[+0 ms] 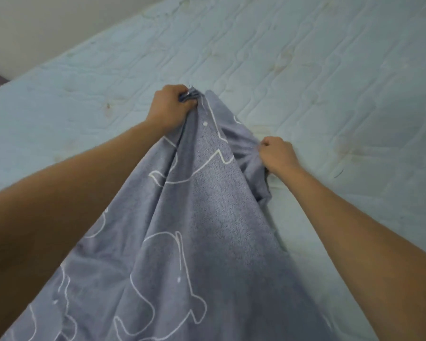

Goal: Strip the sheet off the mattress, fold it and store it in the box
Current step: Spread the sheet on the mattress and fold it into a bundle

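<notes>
A single wide-angle camera, worn on the person's head, is looking forward and down, with the left forearm [59, 205] and right forearm [354, 217] reaching in from the lower corners. It is sitting close above the sheet [202, 217] and facing across the mattress [305, 70] toward a wall [35, 25] at upper left.

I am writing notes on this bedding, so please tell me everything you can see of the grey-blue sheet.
The sheet is grey-blue cloth, soft and finely textured as it looks, printed with white outline drawings and small white dots. It is gathered into a long bunch with deep folds, widening toward the camera. The left hand grips its far bunched end; the right hand pinches a fold on its right side. It lies over the bare, pale quilted mattress.
</notes>
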